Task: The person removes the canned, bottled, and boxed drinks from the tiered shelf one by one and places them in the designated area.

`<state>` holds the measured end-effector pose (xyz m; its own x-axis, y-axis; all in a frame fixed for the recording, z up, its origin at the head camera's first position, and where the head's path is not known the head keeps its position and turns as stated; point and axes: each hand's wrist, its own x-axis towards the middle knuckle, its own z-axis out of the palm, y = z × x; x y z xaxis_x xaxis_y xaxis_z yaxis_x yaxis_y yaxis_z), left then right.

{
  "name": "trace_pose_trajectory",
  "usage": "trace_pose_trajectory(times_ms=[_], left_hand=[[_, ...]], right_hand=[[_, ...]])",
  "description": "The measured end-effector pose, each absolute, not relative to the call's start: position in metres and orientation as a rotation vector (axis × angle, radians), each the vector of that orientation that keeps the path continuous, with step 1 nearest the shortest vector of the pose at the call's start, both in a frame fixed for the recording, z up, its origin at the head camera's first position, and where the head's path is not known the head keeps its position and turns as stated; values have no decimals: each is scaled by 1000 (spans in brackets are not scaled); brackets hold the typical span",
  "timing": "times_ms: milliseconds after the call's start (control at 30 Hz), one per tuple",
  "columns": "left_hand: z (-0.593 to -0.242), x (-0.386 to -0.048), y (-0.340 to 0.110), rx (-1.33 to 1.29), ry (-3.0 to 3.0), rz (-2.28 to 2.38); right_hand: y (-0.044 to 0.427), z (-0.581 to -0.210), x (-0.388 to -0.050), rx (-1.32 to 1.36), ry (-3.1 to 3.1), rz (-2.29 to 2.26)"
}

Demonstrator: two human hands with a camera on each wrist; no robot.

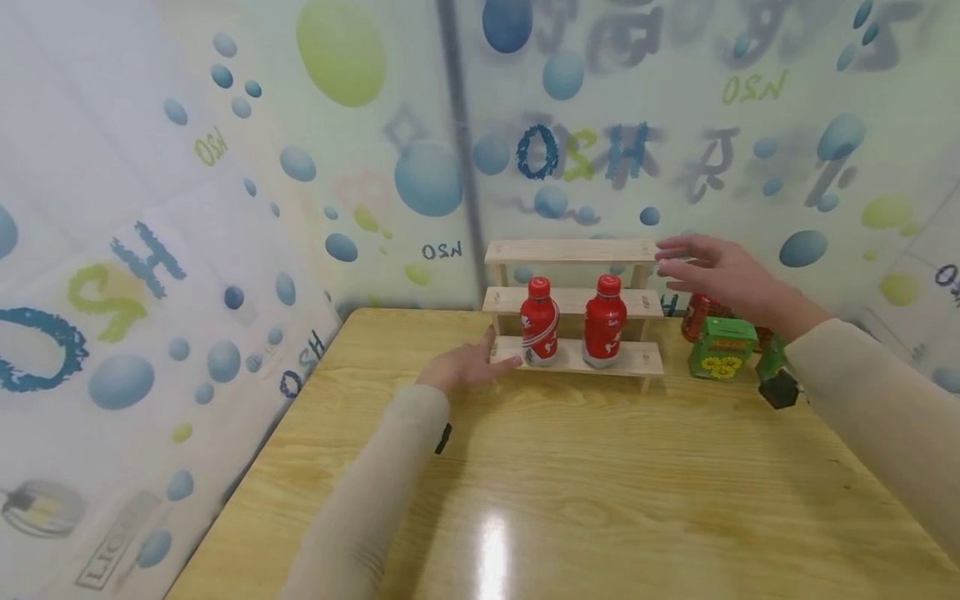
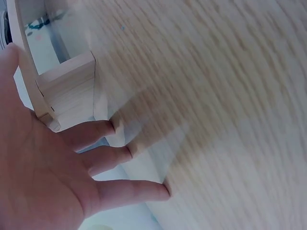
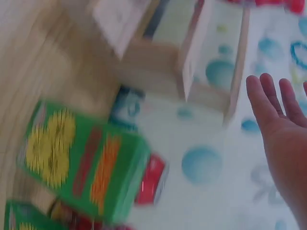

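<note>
A small three-step wooden rack [image 1: 572,300] stands on the table against the wall. Two red bottles [image 1: 539,323] with red caps are upright on its lowest step. At the rack's left end is my left hand [image 1: 467,364], its thumb by the lowest board's edge. In the left wrist view, the other fingers of this hand [image 2: 53,167] stretch out with their tips on the tabletop. My right hand [image 1: 712,268] hovers at the right end of the top board, fingers extended and holding nothing. The right wrist view shows a gap between this hand [image 3: 283,124] and the rack [image 3: 153,60].
A green box with yellow flowers [image 1: 722,350] stands right of the rack. Behind it is a red can [image 1: 696,318], and beside it a green item with a dark end [image 1: 777,387], partly under my right arm. Printed wall covering [image 1: 375,167] borders the wooden table [image 1: 570,483].
</note>
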<state>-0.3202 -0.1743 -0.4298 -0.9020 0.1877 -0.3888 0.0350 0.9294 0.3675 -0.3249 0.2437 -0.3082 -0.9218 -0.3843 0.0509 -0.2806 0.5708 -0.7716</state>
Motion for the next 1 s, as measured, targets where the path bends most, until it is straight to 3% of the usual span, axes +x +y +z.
trace_pose_trajectory(times_ms=[467, 1000], left_hand=[[-437, -319, -172, 182, 2735, 474], [-434, -320, -169, 162, 2738, 459]], right_hand=[[171, -344, -320, -612, 2525, -1245], [191, -332, -300, -641, 2660, -1145]])
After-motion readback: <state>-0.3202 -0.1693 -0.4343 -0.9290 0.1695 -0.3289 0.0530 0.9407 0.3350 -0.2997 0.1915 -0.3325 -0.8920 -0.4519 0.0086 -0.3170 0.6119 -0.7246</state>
